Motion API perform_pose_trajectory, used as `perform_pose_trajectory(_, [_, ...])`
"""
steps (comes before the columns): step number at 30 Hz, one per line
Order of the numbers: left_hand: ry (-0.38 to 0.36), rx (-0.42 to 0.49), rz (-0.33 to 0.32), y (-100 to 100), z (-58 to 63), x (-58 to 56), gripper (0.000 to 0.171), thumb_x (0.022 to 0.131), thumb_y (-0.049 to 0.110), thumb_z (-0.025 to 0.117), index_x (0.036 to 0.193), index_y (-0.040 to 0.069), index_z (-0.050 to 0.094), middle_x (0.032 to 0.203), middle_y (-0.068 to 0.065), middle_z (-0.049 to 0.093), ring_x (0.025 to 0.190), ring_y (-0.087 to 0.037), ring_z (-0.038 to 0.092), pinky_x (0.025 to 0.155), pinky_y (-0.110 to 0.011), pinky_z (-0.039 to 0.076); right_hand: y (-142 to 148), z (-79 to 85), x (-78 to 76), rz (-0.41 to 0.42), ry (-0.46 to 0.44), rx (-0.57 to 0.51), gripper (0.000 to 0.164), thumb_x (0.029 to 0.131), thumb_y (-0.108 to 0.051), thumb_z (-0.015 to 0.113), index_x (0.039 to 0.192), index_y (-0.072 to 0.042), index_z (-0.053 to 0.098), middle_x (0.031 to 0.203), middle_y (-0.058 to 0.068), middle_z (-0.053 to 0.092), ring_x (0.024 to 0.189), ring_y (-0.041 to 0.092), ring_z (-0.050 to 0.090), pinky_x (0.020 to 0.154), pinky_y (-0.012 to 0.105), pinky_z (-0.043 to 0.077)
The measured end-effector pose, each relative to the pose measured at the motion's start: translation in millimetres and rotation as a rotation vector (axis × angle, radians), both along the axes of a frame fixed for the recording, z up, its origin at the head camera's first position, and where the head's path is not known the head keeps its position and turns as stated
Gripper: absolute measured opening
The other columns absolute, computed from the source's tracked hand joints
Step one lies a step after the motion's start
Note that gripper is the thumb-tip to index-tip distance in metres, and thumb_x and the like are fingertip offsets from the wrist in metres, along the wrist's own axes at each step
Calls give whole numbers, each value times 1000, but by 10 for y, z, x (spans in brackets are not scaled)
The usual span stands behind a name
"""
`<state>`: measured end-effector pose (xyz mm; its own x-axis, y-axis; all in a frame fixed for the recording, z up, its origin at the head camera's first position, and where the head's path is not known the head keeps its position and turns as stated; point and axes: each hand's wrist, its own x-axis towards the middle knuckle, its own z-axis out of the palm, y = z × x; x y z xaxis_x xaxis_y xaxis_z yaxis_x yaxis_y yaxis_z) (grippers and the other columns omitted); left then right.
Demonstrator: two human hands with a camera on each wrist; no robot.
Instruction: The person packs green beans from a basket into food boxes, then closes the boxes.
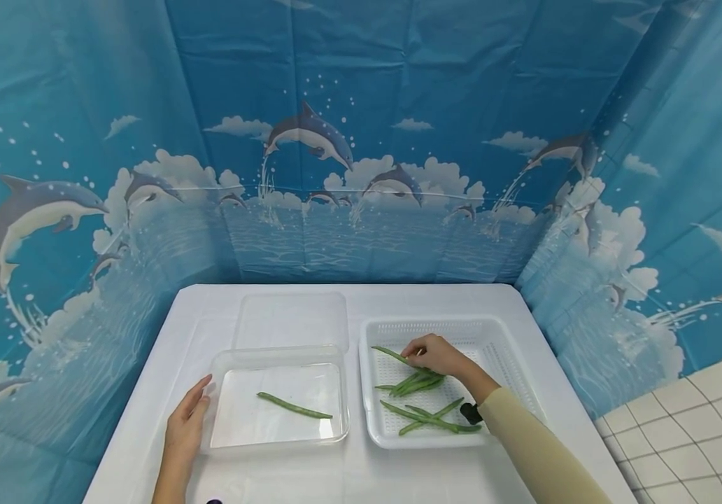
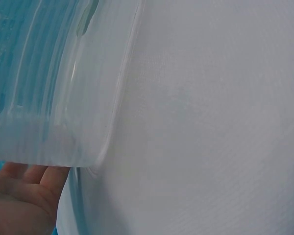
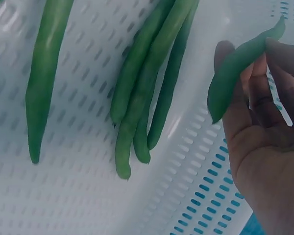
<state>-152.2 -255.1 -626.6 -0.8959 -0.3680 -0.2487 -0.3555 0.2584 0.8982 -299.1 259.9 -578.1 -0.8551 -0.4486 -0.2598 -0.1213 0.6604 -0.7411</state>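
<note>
Running left to right on my head feed, I've got a dolphin-printed curtain (image 1: 348, 42) behind the white table (image 1: 361, 472). Between seven and eight o'clock is my left hand (image 1: 183, 427), fingers loosely extended, grip wide, alongside the clear container (image 1: 250, 430); whether it presses the wall, I can't tell. That wall stands between my fingers and a single green bean (image 1: 294, 406) lying inside, at the hand's three o'clock. A flat clear panel (image 1: 292, 318) lies at the container's twelve. Moving right, here's the white slotted basket (image 1: 483, 350) around five o'clock, my sleeved right forearm (image 1: 534, 448) crossing its near right corner. My right hand (image 1: 435, 355) is over it, grip narrow, thumb and fingers pinching one bean (image 3: 234, 71) that juts toward ten o'clock. At the hand's seven sits a bunch of beans (image 1: 418, 383); crossed beans (image 1: 427, 418) lie at its six, nearer me.
</note>
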Motion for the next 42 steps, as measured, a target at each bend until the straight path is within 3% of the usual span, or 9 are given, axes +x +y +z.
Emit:
perform_pose_trajectory(6, [-9,1,-6,-6,18,4,51,114,39,43,163,26,42,176,-10,30,164,-43,23,128,-73,23,-62,111,34,-90,-181,-165,31,105,-25,68,129,-7,74,120,11,73,102,17,70,85,39,64])
perform_pose_trajectory(14, [-1,0,-10,-10,13,6,51,114,40,43,163,25,43,176,-10,30,164,-43,23,128,-73,24,-303,271,38,-132,-265,-361,37,105,-24,69,137,-6,67,134,13,67,117,32,70,99,51,63])
perform_pose_trajectory(18, [-1,1,-15,-8,13,8,52,114,40,43,163,25,42,176,-9,28,164,-43,23,128,-73,24,-492,345,13,-111,-280,-449,37,104,-20,69,137,-3,66,132,12,66,119,34,69,99,54,63])
perform_pose_trajectory(21, [3,2,-17,-5,13,6,52,114,41,42,164,25,42,177,-8,29,164,-42,22,128,-72,24,-645,409,-1,-81,-276,-485,36,104,-19,70,135,-1,66,127,12,68,117,35,69,94,49,66])
perform_pose_trajectory(24, [5,3,-17,-6,13,5,52,114,41,42,164,26,42,177,-8,29,164,-42,23,128,-72,24,-795,484,-4,-59,-277,-505,34,104,-16,69,134,0,67,122,12,70,114,39,70,95,52,66])
perform_pose_trajectory(29, [-6,11,-22,-17,9,-4,52,114,40,43,164,27,41,177,-8,27,165,-42,21,128,-73,23,-1026,563,6,-30,-286,-512,33,104,-13,68,134,1,67,123,15,70,105,25,73,99,58,63])
perform_pose_trajectory(35, [-8,4,-23,-32,-15,-2,52,114,39,43,164,25,42,176,-11,28,164,-43,23,128,-73,24,-1303,571,26,23,-296,-505,31,103,-15,69,132,-2,70,117,11,72,101,27,74,91,47,67])
perform_pose_trajectory(38, [1,3,-19,-37,-30,2,51,114,39,44,163,24,43,176,-13,29,164,-44,24,128,-73,25,-1471,575,40,33,-293,-479,29,103,-16,69,129,-4,72,108,3,72,99,21,73,88,43,67])
perform_pose_trajectory(42, [5,9,-18,-32,-25,-7,50,114,36,45,163,25,43,176,-13,29,164,-43,23,128,-73,24,-1703,579,67,28,-305,-429,26,103,-16,69,126,-5,75,105,3,73,94,15,72,85,39,68])
